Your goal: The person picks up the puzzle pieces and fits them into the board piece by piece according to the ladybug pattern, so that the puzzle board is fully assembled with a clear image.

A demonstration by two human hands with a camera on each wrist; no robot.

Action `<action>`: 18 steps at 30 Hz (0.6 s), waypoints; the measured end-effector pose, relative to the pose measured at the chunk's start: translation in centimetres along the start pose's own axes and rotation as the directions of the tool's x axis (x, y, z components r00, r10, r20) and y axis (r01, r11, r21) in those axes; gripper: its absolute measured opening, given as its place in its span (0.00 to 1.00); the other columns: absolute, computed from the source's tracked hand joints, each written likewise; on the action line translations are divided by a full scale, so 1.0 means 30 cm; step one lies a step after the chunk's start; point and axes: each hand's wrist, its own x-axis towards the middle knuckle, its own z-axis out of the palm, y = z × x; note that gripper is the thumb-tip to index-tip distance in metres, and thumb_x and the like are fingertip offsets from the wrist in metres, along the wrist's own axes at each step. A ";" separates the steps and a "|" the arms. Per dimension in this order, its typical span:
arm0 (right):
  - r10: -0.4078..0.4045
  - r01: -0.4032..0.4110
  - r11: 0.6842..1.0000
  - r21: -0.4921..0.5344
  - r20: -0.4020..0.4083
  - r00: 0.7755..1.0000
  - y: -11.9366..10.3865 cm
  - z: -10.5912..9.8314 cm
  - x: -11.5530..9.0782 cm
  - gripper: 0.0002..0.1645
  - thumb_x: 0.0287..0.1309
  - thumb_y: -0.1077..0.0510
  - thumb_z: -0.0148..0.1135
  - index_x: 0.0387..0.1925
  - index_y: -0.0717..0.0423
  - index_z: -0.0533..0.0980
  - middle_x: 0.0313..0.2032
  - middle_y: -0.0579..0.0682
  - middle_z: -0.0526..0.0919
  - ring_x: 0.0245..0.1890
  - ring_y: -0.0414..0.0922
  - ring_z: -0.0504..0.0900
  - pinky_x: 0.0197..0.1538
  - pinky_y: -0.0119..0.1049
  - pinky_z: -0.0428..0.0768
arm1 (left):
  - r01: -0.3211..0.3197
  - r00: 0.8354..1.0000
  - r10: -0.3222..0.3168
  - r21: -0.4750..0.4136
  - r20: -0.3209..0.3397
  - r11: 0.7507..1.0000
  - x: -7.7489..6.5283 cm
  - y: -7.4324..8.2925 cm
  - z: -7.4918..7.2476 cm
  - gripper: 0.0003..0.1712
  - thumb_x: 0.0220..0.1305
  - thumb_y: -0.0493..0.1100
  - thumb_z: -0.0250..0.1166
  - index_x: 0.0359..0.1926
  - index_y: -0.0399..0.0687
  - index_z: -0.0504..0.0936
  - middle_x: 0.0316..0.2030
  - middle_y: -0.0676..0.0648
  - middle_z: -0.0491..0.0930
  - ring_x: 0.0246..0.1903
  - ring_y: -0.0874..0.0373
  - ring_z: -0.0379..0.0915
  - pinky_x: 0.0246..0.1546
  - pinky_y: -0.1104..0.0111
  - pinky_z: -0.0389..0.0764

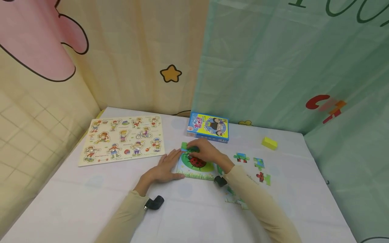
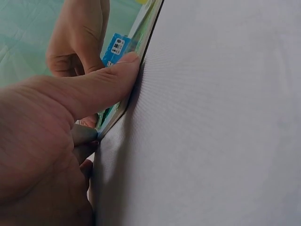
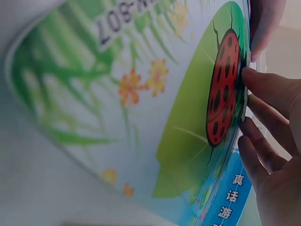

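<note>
A ladybug picture board (image 1: 199,173) lies flat on the white table. My left hand (image 1: 165,168) rests along its left side with fingers extended; in the left wrist view the thumb (image 2: 110,77) presses on the board's near edge. Over the board's far left part, my right hand (image 1: 208,152) pinches a dark green puzzle piece (image 1: 192,149) between thumb and fingers. The right wrist view shows the printed red ladybug (image 3: 225,89) with the right hand's fingertips (image 3: 251,77) at the far edge; the piece itself is mostly hidden there.
Loose puzzle pieces (image 1: 259,163) lie to the right, some partly under the right forearm. A blue and yellow box (image 1: 209,126) stands behind the board. A wooden figure puzzle (image 1: 121,140) lies at the left, and a yellow block (image 1: 269,143) at the far right.
</note>
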 end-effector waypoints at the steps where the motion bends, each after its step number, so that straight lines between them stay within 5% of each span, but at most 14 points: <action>1: 0.002 -0.002 1.000 -0.005 0.000 1.000 -0.002 0.000 0.000 0.19 0.64 0.56 0.67 0.56 0.55 0.82 0.60 0.51 0.82 0.63 0.49 0.77 0.69 0.46 0.72 | 0.000 1.000 0.000 0.002 0.000 1.000 0.001 0.000 0.000 0.54 0.66 0.53 0.66 0.79 0.39 0.45 0.80 0.38 0.41 0.79 0.40 0.29 0.76 0.42 0.32; 13: 0.075 -0.080 0.988 -0.130 -0.042 0.996 -0.025 0.008 0.004 0.15 0.63 0.52 0.68 0.51 0.47 0.86 0.62 0.52 0.77 0.64 0.53 0.68 0.67 0.50 0.72 | 0.006 1.000 -0.006 0.017 0.007 1.000 0.005 -0.004 0.003 0.54 0.66 0.54 0.66 0.79 0.39 0.45 0.80 0.38 0.41 0.79 0.41 0.28 0.76 0.42 0.32; 18: 0.097 -0.096 0.987 -0.128 0.004 0.995 -0.031 0.002 -0.005 0.17 0.66 0.52 0.65 0.55 0.48 0.84 0.62 0.54 0.76 0.63 0.54 0.68 0.65 0.50 0.74 | 0.009 1.000 -0.009 0.013 0.006 1.000 0.005 -0.007 0.005 0.54 0.66 0.54 0.67 0.79 0.40 0.45 0.80 0.39 0.40 0.79 0.41 0.28 0.76 0.42 0.32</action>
